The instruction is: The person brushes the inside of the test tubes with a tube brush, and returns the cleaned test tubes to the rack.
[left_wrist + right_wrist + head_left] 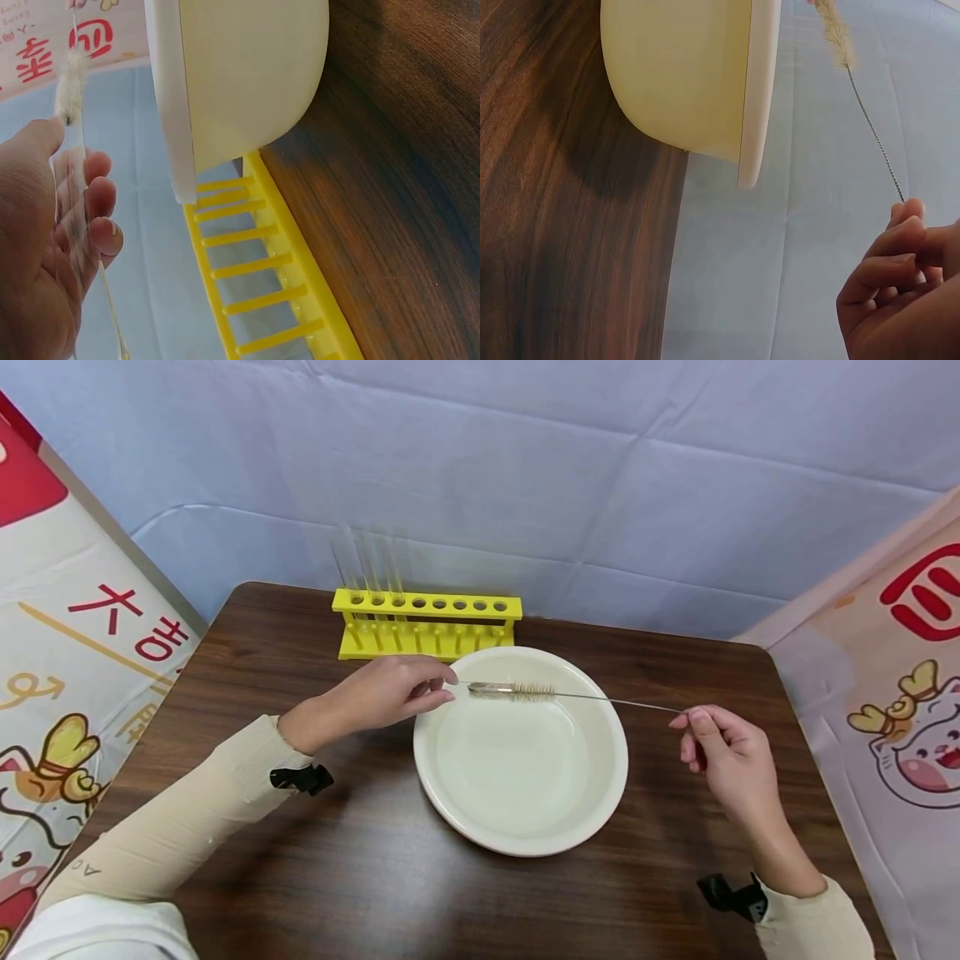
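Observation:
My left hand [382, 693] grips a clear glass test tube [71, 180], its thumb on one side and fingers curled round the other in the left wrist view. The tube's mouth end points right, above the white basin [521, 846]. A test tube brush [534, 692] sits at that mouth, its bristles partly inside the glass and partly out. To the right of the basin, my right hand [738, 760] pinches the end of the brush's twisted wire handle [875, 136] between thumb and fingers. The wire runs nearly level between the hands.
Behind the basin stands a yellow test tube rack [427, 602] with several holes and pegs. Three clear test tubes [375, 568] lean in its left holes. All this is on a dark wooden table [300, 877], with a pale cloth [480, 468] hanging behind it.

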